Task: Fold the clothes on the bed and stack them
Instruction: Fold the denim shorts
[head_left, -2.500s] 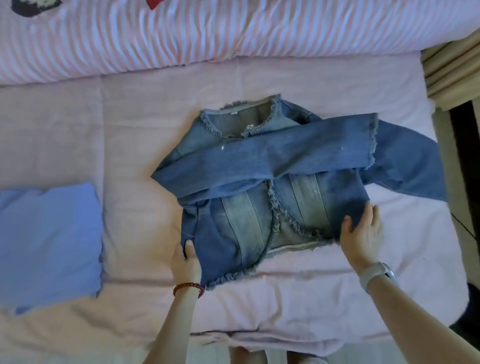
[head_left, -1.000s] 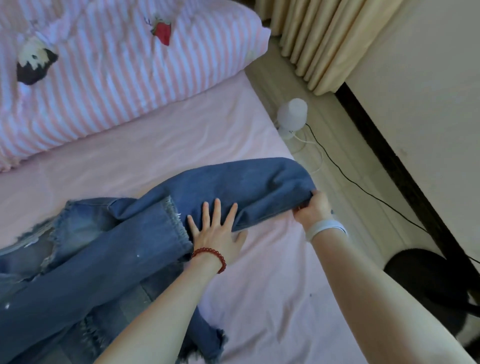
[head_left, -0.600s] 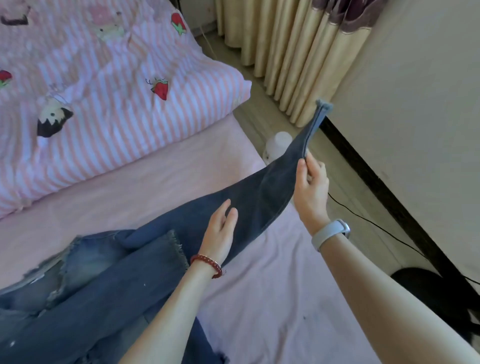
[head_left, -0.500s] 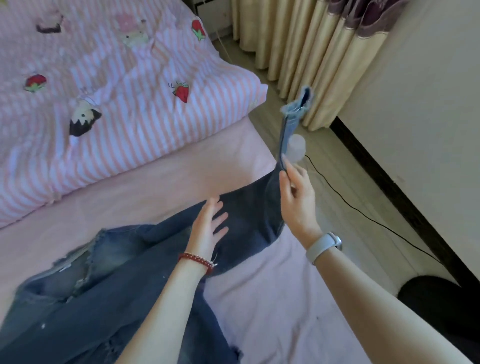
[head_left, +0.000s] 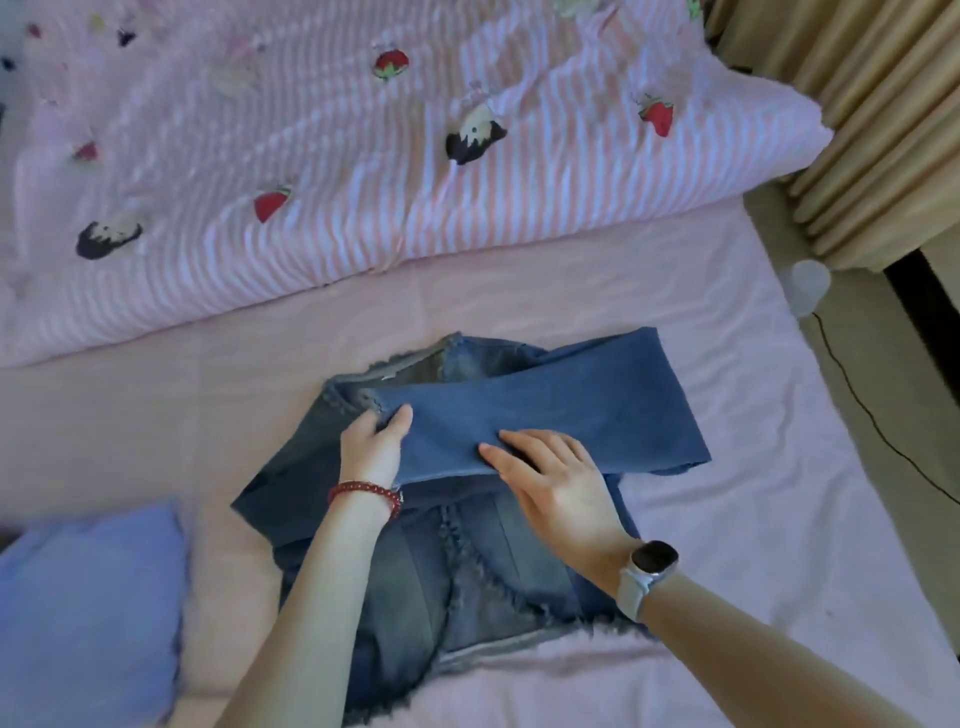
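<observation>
The left hand (head_left: 375, 444) pinches the cuff end of a sleeve (head_left: 545, 421), thumb on top and fingers curled under its edge; the right hand (head_left: 553, 486) lies flat and open on the sleeve's near edge, pressing it down. The sleeve runs crosswise, left to right, over the chest of the denim jacket (head_left: 467, 545), its fold at the right shoulder. The jacket lies mid-bed (head_left: 727, 519), collar pointing away toward the striped quilt (head_left: 363, 156), frayed hem nearest the person, so its long axis runs near to far. A folded blue garment (head_left: 88, 613) sits well left, nearer the left hand, the likely stacking spot.
</observation>
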